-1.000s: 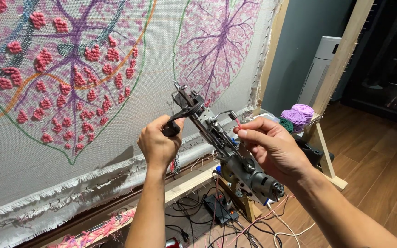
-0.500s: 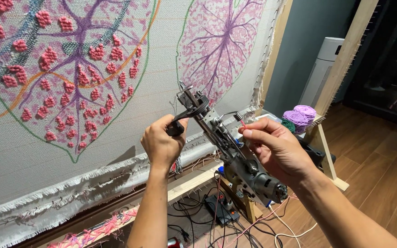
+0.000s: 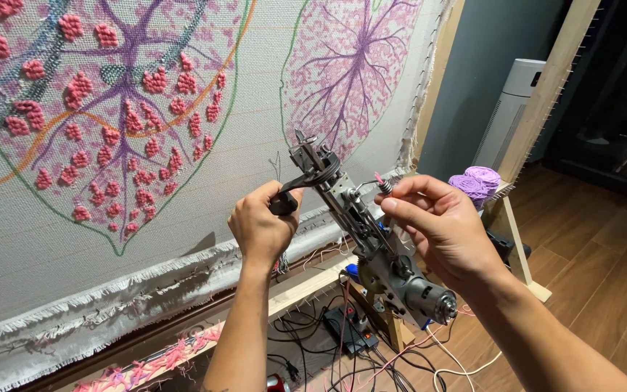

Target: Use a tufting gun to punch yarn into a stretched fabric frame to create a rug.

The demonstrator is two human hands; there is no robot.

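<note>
You hold the tufting gun [image 3: 361, 225] up just before the cloth's [image 3: 183, 218] lower edge. Your left hand [image 3: 259, 229] is closed on its black handle [image 3: 284, 203]; your right hand [image 3: 440, 232] pinches pink yarn [image 3: 379, 179] at the guide. This looks like threading; next, feed yarn toward the needle, too small to make out.

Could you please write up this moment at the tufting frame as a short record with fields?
Setting: tufting cloth stretched on a wooden frame, leaf patterns in pink and purple yarn
Left hand: grips the black front handle of the tufting gun
Right hand: pinches a small guide with pink yarn beside the gun
Gun: tilted, needle end up, motor end down
Nearby: purple yarn balls, white tower appliance, cables on the floor
</note>
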